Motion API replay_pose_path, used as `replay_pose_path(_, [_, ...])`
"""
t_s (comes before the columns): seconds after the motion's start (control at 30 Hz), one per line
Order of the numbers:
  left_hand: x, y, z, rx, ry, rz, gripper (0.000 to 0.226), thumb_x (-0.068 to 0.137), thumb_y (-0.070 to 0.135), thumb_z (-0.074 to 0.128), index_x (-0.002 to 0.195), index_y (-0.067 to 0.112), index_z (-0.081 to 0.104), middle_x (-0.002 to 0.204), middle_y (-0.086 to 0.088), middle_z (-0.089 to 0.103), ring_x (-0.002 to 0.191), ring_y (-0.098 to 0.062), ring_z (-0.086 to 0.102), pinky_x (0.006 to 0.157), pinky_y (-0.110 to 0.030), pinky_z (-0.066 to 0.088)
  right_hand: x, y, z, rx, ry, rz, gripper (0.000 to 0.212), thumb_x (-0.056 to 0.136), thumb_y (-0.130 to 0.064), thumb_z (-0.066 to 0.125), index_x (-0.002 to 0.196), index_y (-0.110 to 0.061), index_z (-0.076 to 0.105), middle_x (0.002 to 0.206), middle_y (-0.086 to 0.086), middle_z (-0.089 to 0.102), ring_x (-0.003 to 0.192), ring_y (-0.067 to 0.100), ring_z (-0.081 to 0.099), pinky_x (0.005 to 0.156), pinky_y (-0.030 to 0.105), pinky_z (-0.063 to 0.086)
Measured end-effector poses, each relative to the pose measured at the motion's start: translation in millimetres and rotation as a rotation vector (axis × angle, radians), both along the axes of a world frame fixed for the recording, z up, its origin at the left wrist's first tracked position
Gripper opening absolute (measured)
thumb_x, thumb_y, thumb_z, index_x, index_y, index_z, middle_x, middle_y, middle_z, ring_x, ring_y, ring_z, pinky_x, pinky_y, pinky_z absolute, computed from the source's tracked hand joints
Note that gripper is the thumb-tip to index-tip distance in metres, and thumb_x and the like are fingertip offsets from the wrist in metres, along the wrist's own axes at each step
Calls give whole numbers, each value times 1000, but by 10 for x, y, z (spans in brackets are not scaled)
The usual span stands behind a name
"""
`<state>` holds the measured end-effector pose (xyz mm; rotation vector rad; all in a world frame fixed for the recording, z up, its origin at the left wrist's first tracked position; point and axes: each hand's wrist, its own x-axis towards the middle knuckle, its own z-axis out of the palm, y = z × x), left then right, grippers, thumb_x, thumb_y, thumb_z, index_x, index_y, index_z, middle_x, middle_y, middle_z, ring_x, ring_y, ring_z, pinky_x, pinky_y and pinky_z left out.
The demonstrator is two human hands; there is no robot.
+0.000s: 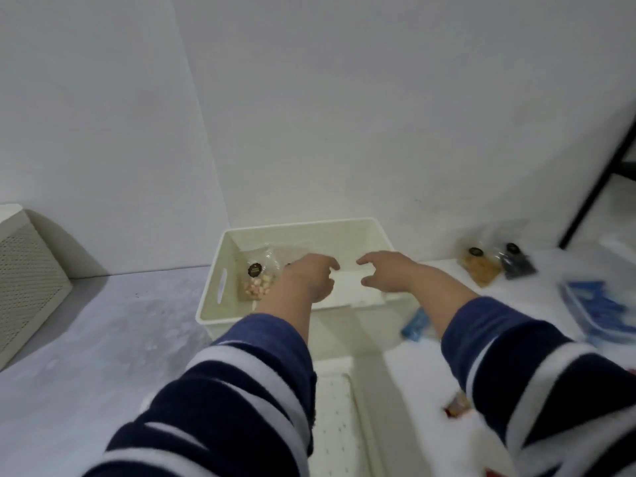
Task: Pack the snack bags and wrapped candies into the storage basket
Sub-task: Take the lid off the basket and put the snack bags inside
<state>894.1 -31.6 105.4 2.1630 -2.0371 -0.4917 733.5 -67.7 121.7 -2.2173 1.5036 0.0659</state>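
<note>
A cream storage basket stands against the white wall, with a clear snack bag of pale round pieces lying inside at its left. Both hands hover over the basket's inside. My left hand has its fingers apart and curled, right beside that bag, holding nothing that I can see. My right hand is open too, thumb and fingers spread, empty. Two more snack bags, one orange-brown and one dark, lie on the table to the basket's right. A blue wrapped candy lies near my right forearm.
A clear box holding blue wrapped pieces sits at the right edge. A perforated cream container stands at the far left. A red wrapper peeks out under my right sleeve. A black metal leg rises at the right.
</note>
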Motion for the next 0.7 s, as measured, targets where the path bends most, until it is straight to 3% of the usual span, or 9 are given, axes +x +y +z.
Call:
replay_pose_path(0.37, [-1530,483,255,-43,32,-169,36,94,21,49,130,25,54,133,2,55,121,-18,52,102,-31,43,-1633,664,394,-13,107,-153,54,97,-30,53,147,-19,37,157,0,28,142,22,32,116,32,28])
replay_pose_path(0.53, [-2195,345,164,-7,64,-154,36,94,18,52,129,24,55,134,-1,54,119,-19,53,101,-28,41,-2376,606,314,22,161,-154,55,98,-30,50,149,-15,34,157,2,28,143,23,31,114,30,26])
replay_pose_path(0.7, [-2865,99,41,67,57,-74,36,92,23,55,128,26,56,134,-2,54,119,-21,55,106,-36,42,-3070,371,290,25,204,-80,52,99,-27,48,148,-14,36,156,5,31,141,24,33,113,32,29])
